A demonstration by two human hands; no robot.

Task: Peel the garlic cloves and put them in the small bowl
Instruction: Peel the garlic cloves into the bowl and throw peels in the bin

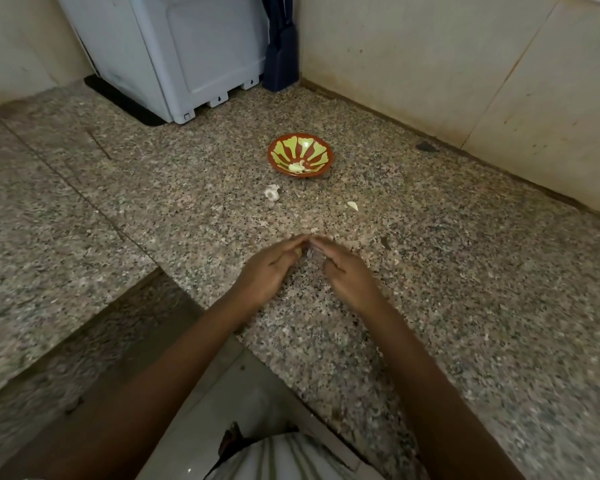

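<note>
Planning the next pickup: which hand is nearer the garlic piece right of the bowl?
Right. The right hand sits nearside of the garlic piece; the left hand is farther, to its left.

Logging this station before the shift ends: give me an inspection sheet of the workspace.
Surface: speckled granite counter.
Job's things: bowl holds peeled cloves; garlic piece and loose clove lie on the counter before it.
Clutter: peel scraps scattered.
Hands: left hand and right hand pinch a clove between them, blurred.
Cables: nothing seen.
Surroundings: white appliance, tiled wall behind.
</note>
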